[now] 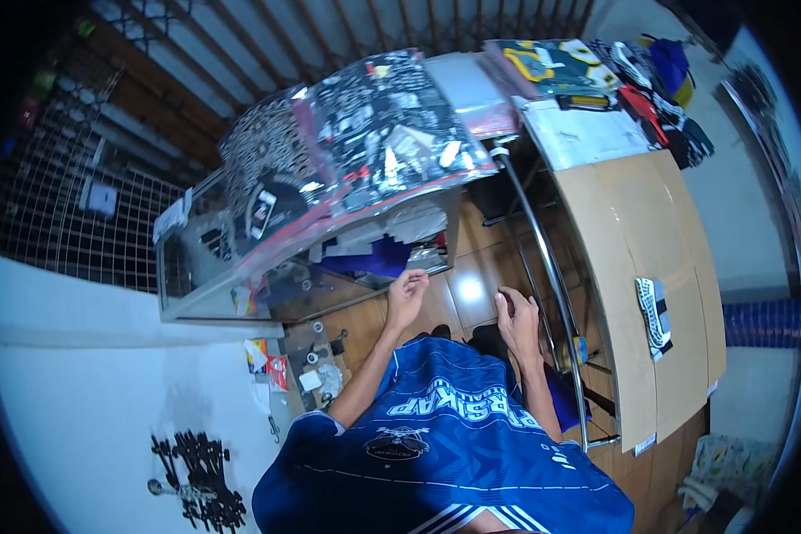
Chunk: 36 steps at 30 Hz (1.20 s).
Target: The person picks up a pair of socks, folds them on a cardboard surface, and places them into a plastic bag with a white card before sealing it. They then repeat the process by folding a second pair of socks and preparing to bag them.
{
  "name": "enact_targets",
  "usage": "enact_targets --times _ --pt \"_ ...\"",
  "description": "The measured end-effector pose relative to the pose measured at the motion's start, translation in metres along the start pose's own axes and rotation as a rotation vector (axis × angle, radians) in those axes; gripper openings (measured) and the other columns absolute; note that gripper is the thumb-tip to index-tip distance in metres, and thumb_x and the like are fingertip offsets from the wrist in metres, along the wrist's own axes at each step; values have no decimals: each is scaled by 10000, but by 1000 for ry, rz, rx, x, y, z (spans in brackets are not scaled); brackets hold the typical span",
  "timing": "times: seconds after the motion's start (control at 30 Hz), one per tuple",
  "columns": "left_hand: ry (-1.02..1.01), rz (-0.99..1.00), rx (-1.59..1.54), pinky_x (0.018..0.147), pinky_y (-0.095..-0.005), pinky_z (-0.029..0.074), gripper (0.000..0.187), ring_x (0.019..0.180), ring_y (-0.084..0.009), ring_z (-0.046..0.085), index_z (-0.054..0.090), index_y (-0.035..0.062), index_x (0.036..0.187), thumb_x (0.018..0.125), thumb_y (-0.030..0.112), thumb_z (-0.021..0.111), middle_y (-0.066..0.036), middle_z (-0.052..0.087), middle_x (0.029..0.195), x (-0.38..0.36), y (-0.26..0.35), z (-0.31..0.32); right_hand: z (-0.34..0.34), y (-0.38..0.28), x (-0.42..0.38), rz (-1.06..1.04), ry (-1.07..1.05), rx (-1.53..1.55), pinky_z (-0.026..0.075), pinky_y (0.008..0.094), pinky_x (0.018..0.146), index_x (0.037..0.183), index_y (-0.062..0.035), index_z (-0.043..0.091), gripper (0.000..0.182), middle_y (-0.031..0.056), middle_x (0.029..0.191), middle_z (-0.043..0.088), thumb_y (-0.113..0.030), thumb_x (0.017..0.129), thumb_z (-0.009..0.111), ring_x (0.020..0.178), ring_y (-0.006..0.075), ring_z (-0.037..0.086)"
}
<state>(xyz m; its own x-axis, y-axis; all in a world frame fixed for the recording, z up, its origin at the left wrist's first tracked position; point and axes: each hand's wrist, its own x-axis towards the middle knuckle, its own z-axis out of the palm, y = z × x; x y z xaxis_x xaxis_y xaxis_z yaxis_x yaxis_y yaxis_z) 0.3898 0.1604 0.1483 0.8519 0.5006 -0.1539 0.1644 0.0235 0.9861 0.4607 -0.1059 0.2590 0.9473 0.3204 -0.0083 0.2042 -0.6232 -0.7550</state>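
Note:
My left hand (407, 299) is raised in front of the blue jersey I wear, its fingers loosely bent and nothing visible in them. Across from it, my right hand (516, 322) hovers apart, thumb and fingers curved with a gap between them. Neither hand touches anything I can see. Nearest to the left hand is a purple cloth (369, 256) inside a glass display case (285, 298). A shiny metal rail (543, 240) runs just beyond my right hand.
Clear plastic bags of dark patterned clothing (392, 125) cover the case top. To the right, a cardboard-topped table (632, 222) carries a folded black-and-white cloth (655, 318), with more garments (552, 67) at its far end. Wire mesh (62, 196) stands at left. Tiled floor (463, 285) shows between.

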Motion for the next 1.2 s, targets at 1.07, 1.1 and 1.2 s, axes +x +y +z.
enact_targets --times 1.07,1.1,1.2 --pt "474 -218 1016 1028 -507 558 517 1222 -341 713 661 219 1452 1036 505 549 -130 719 1384 191 -105 -192 13 29 -106 210 -6 3 622 404 889 1266 33 714 331 269 1117 781 -213 1046 694 1030 358 797" --pt "484 -200 1042 1015 -514 563 494 1203 -343 723 671 225 1440 1044 485 531 -133 729 1364 196 -111 -195 14 26 -105 223 -19 16 611 418 906 1256 36 720 335 270 1121 780 -214 1035 698 1041 372 789" --pt "460 -162 1137 983 -525 578 457 1149 -367 739 707 244 1394 1053 455 489 -145 749 1310 205 -127 -203 18 16 -100 237 -56 39 588 447 940 1237 41 732 342 273 1130 777 -215 1011 710 1066 398 773"
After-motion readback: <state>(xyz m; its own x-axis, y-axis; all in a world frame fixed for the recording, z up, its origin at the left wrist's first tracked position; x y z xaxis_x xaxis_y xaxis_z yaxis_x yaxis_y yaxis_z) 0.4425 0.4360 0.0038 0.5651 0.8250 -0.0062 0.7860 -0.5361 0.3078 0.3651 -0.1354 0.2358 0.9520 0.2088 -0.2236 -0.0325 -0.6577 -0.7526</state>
